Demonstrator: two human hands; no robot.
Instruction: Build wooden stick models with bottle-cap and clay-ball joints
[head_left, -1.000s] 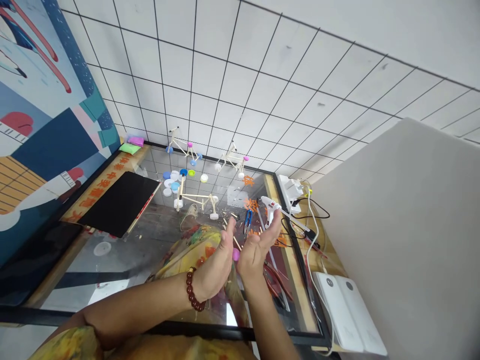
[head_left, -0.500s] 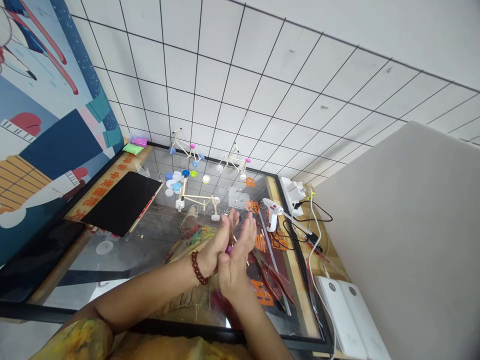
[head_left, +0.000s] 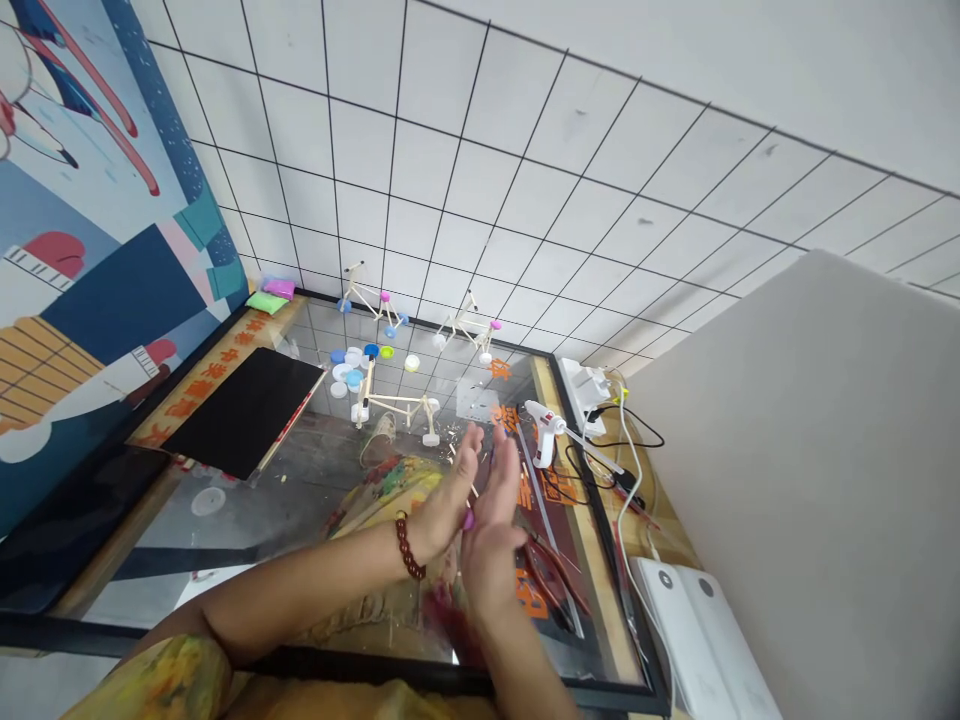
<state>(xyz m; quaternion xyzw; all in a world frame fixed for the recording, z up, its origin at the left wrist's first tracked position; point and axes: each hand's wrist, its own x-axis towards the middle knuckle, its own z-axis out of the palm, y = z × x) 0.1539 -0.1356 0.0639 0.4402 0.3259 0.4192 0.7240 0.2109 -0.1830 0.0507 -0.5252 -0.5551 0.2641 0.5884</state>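
Between my palms lies a small purple ball of modelling clay (head_left: 469, 520), partly hidden. My left hand (head_left: 444, 508) presses against it from the left, fingers stretched flat. On the other side, my right hand (head_left: 491, 550) is flat too, its thumb sticking out to the right. Just beyond my fingertips, thin wooden sticks and crumbs are scattered on the glass tabletop (head_left: 255, 530). A stick frame (head_left: 397, 402) with white bottle-cap wheels stands past my hands. Behind it are two similar frames, one with blue wheels (head_left: 373, 300) and one with white wheels (head_left: 469, 325), both bearing a pink ball.
Several loose bottle caps (head_left: 352, 368) lie near the frames. A white glue gun (head_left: 546, 430) and red-handled pliers (head_left: 551, 575) are on the right, beside cables and a power strip (head_left: 583, 395). A black sheet (head_left: 244, 412) and clay packets (head_left: 270, 298) occupy the left.
My palms have slid against each other, the right hand turning so its thumb points outward. The purple ball has shifted slightly right and down between them.
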